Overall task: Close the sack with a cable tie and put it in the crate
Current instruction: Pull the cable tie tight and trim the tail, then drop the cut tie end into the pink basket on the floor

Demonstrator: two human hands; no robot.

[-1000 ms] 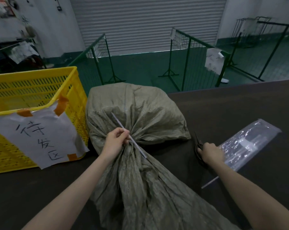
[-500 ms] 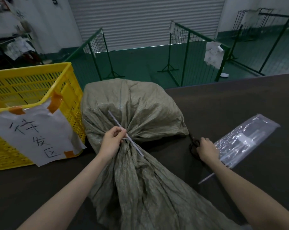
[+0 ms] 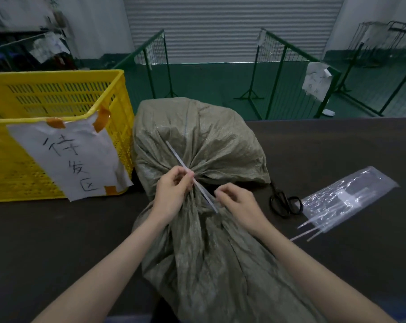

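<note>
Sack on worktop beside yellow crate, neck gathered; left hand closed on neck and pinching the tie, right hand pinching the tie's near end, probably not yet looped; scissors lie right.

Handwritten "待发区" on a white paper sheet taped to the yellow crate

Dim, soft, wide-angle edge distortion
</note>
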